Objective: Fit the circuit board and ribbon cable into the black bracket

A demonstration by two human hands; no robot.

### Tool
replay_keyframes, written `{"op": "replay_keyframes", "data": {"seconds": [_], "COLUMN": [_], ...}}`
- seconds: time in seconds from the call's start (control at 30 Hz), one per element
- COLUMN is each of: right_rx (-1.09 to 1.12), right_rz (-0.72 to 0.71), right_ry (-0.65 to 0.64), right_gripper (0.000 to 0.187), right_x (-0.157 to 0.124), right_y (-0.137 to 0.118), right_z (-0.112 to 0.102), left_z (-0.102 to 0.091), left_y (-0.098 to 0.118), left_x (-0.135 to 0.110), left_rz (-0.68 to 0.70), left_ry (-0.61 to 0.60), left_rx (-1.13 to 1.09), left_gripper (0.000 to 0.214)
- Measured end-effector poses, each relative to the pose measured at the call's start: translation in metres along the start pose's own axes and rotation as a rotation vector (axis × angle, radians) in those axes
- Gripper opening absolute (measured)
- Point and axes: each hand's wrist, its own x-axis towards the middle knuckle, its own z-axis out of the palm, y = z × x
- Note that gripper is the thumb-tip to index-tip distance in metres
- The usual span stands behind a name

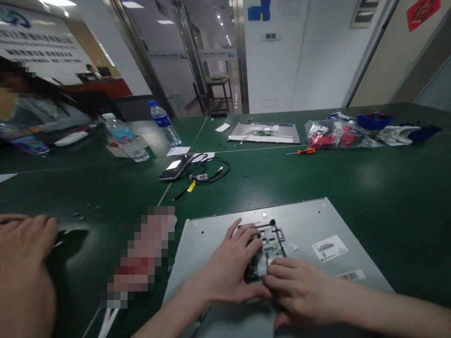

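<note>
A grey metal panel (pixel 310 220) lies flat on the green table (pixel 352 178) right in front of me. In its middle sits a small circuit board (pixel 271 251) inside a black frame (pixel 278 230). My left hand (pixel 229 267) rests on the panel with its fingers curled over the board's left end. My right hand (pixel 299 291) lies beside it, fingertips pressing the board's lower edge. Both hands touch the board; neither lifts it.
Another person's hand (pixel 24 263) rests on the table at the far left. Farther back lie a phone (pixel 174 166) with a black cable (pixel 207 171), two water bottles (pixel 127 138), an orange screwdriver (pixel 303 151), a second panel (pixel 264 133) and a bag of parts (pixel 334 134).
</note>
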Motion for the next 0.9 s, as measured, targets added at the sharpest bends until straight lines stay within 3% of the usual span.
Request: {"op": "replay_keyframes", "data": {"seconds": [0.13,0.47,0.9], "right_rx": [0.015,0.029,0.026], "right_rz": [0.009,-0.015,-0.050], "right_ry": [0.015,0.023,0.100], "right_gripper": [0.035,0.035,0.025], "right_x": [0.000,-0.001,0.002], "right_y": [-0.001,-0.003,-0.005], "right_z": [-0.002,-0.004,-0.014], "left_z": [-0.003,-0.008,-0.003], "left_y": [0.002,0.005,0.006], "left_x": [-0.001,-0.001,-0.001], "left_rz": [-0.002,0.001,0.003], "left_ry": [-0.010,-0.026,-0.011], "left_rx": [0.002,0.001,-0.010], "left_gripper": [0.050,0.029,0.038]}}
